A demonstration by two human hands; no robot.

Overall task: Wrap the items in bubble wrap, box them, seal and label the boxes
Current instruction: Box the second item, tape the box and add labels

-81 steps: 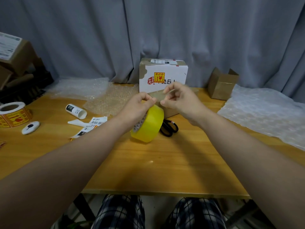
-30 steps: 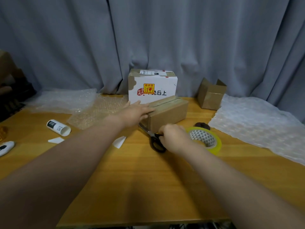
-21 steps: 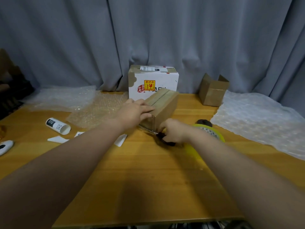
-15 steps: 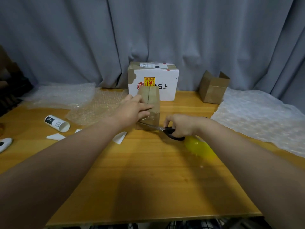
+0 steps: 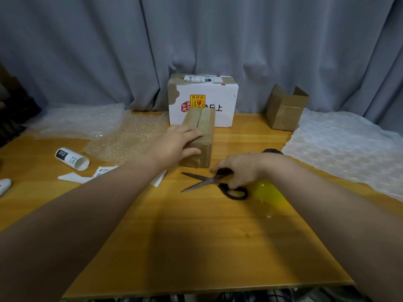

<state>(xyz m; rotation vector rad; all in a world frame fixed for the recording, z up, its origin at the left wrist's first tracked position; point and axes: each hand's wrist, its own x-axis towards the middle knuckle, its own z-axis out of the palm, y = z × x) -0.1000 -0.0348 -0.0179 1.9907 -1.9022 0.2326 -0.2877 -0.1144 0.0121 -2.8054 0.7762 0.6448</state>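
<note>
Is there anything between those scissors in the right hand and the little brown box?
Nothing visible. Only tabletop shows between the scissors, held by the right hand, and the small cardboard box. The left hand rests on the box's top, clear of that gap.

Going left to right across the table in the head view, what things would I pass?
White tube → small taped box → yellow tape roll → white bubble wrap sheet. The scissors overlap the box, so I left them out.
</note>
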